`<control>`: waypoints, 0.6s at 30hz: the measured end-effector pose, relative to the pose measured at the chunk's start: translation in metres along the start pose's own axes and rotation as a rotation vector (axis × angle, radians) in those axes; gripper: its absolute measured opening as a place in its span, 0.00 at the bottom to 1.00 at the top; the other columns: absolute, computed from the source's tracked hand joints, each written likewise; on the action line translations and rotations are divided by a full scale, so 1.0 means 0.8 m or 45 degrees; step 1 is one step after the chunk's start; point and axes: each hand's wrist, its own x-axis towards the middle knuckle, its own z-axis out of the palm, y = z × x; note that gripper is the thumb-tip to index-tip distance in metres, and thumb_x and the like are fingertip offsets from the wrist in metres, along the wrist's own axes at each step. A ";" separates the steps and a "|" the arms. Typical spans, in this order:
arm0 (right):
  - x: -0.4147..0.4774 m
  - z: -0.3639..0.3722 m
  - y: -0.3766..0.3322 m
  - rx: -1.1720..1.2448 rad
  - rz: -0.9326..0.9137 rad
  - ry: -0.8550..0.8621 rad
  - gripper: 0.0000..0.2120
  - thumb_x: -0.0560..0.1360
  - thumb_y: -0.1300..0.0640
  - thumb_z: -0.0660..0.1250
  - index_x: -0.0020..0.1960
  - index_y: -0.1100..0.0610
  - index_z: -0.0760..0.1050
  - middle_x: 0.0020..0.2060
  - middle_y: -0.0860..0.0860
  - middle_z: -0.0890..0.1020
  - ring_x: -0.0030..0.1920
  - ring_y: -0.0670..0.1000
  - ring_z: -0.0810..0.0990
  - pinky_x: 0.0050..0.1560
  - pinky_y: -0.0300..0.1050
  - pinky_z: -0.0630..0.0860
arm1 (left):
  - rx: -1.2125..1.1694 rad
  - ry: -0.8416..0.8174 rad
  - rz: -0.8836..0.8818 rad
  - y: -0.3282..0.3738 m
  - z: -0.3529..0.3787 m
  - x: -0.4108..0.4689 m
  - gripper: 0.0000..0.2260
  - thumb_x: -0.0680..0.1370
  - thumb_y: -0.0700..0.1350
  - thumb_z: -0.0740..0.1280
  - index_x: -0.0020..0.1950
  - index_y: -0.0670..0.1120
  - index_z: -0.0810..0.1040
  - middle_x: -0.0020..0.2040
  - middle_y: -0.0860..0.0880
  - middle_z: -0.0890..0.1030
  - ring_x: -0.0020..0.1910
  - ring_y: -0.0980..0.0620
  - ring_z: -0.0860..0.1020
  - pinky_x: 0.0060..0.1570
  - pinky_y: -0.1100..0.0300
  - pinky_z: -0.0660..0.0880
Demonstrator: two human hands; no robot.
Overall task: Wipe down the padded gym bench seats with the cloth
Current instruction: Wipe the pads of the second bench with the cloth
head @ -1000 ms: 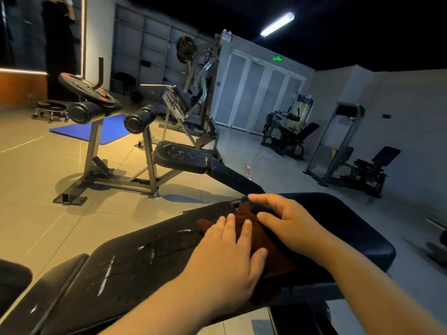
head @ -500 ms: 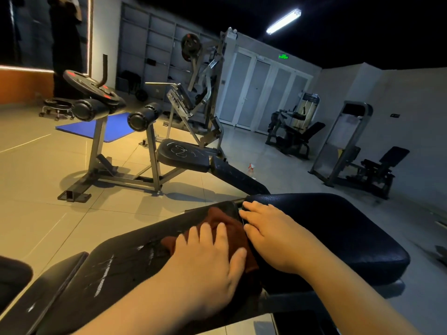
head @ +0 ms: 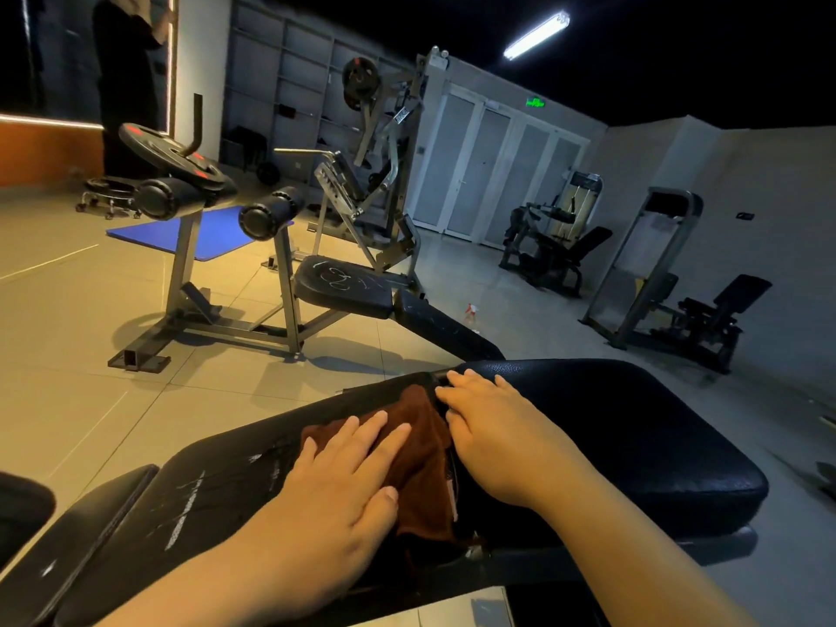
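Observation:
A brown cloth [head: 418,450] lies on the black padded bench [head: 217,486] in front of me, at the gap between its long pad and the seat pad [head: 633,427]. My left hand [head: 344,477] presses flat on the cloth with straight fingers. My right hand [head: 493,427] rests flat on the seat pad's left edge, its fingers touching the cloth's right side. White streaks show on the long pad to the left of the cloth.
A second bench [head: 344,287] with chalky marks on its black seat stands ahead on the tiled floor, with roller pads and a weight plate [head: 172,156]. A spray bottle [head: 471,310] sits on the floor beyond. Machines [head: 678,305] line the right wall; a blue mat [head: 199,233] lies at left.
Both hands and the cloth have slid left along the bench, from the seat pad's edge onto the long pad. My right hand has moved closer to the gap.

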 end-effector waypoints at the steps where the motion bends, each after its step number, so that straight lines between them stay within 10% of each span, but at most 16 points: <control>1: 0.000 0.000 0.001 -0.009 0.002 -0.003 0.22 0.87 0.50 0.47 0.81 0.47 0.56 0.81 0.46 0.54 0.81 0.48 0.47 0.78 0.48 0.39 | -0.004 -0.032 -0.032 -0.001 -0.003 0.007 0.25 0.85 0.56 0.46 0.78 0.65 0.38 0.79 0.62 0.35 0.78 0.58 0.34 0.77 0.48 0.35; 6: -0.002 -0.003 0.000 -0.031 -0.013 0.002 0.23 0.87 0.49 0.48 0.81 0.49 0.55 0.82 0.46 0.53 0.81 0.47 0.47 0.78 0.48 0.40 | 0.195 -0.125 -0.154 0.011 -0.020 0.093 0.30 0.84 0.56 0.55 0.80 0.58 0.41 0.80 0.50 0.34 0.79 0.38 0.39 0.73 0.28 0.47; 18: -0.004 -0.005 -0.002 0.070 0.016 0.037 0.22 0.86 0.55 0.52 0.79 0.49 0.61 0.81 0.46 0.56 0.81 0.46 0.49 0.78 0.47 0.41 | -0.002 -0.019 -0.095 -0.037 0.002 0.004 0.22 0.84 0.60 0.45 0.74 0.73 0.38 0.75 0.67 0.31 0.78 0.56 0.32 0.77 0.41 0.39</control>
